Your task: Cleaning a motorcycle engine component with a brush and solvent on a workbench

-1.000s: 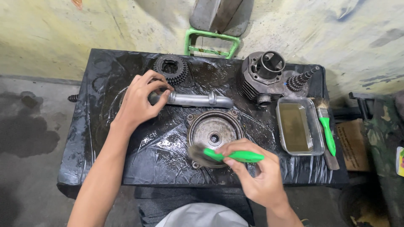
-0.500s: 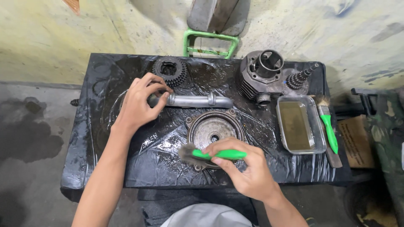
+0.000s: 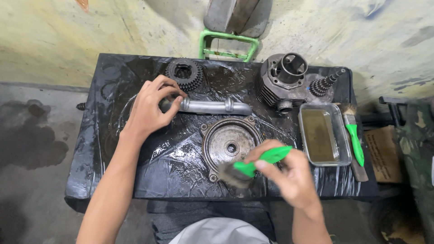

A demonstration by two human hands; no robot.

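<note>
Fingers of the left hand curl around the near end of a bent metal pipe, pinching it where it lies on the table, which is covered in wet black plastic. Across from it, the right hand is clamped on the green handle of a paintbrush, whose dirty bristles press against the lower edge of a round metal cover lying flat just below the pipe. Behind the left hand sits a black toothed gear. Further right stand a finned engine cylinder and a small stepped gear shaft. A shallow metal tray (holding brownish liquid) lies just beside the right hand, with a second green-handled brush along its far side.
</note>
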